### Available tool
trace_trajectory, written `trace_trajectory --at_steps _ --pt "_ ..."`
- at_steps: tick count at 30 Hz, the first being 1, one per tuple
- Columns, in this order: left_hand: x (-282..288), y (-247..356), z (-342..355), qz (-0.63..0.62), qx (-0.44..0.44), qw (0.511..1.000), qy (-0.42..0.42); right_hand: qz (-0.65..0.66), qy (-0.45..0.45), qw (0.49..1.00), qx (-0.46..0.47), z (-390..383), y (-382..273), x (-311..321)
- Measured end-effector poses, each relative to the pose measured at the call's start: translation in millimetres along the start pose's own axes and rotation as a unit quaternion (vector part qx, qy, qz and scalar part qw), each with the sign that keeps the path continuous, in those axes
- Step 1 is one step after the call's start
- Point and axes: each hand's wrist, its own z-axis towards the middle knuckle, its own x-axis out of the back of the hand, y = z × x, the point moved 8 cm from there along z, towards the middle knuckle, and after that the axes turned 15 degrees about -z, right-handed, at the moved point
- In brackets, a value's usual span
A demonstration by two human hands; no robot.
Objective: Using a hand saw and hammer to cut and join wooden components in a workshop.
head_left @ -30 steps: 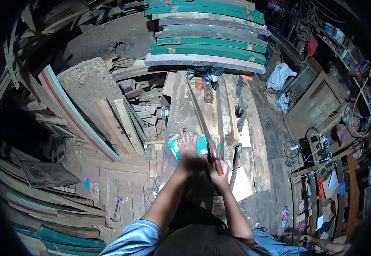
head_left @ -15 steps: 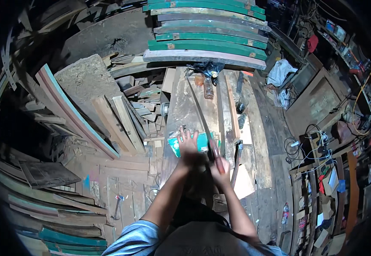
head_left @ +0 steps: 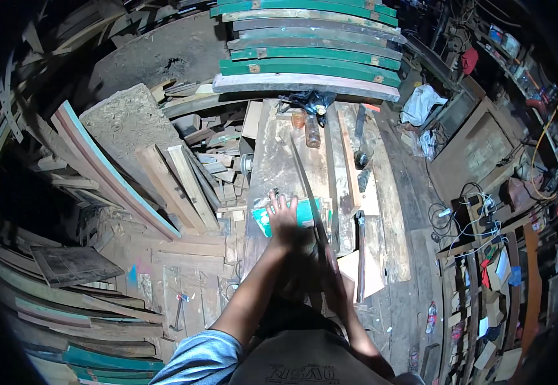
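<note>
On the wooden workbench (head_left: 272, 155), my left hand (head_left: 281, 220) presses down on a short green-painted board (head_left: 306, 211), fingers spread. A long hand saw (head_left: 305, 181) runs lengthwise across the board's right part, just right of my left hand. My right hand (head_left: 337, 285) grips the saw's wooden handle (head_left: 330, 263) near my body, partly in shadow. Beyond, a black plastic bag (head_left: 311, 101) and bottles (head_left: 312, 133) sit at the bench's far end. A dark long-handled tool (head_left: 360, 253) lies to the right.
Stacked green and weathered planks (head_left: 308, 67) lie across the back. Leaning timbers (head_left: 170, 186), offcuts and more planks (head_left: 86, 321) crowd the left. On the floor at left lies a hammer (head_left: 179, 311). Cables (head_left: 478, 212), a plastic bottle (head_left: 431, 317) and cluttered shelving occupy the right.
My right hand has drawn back toward my body, bringing the saw with it, so its tip sits lower on the bench. My left hand stays on the green board.
</note>
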Motion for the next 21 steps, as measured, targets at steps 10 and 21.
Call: trace_trajectory --at_steps 10,21 --pt "4.6 -2.0 -0.9 -0.053 0.035 0.998 -0.028 -0.036 0.054 0.998 0.006 5.1 -11.2 15.1" --pt "11.8 -0.5 -3.8 0.004 -0.008 1.000 0.006 -0.039 0.059 0.996 0.057 109.6 -36.3 -17.1"
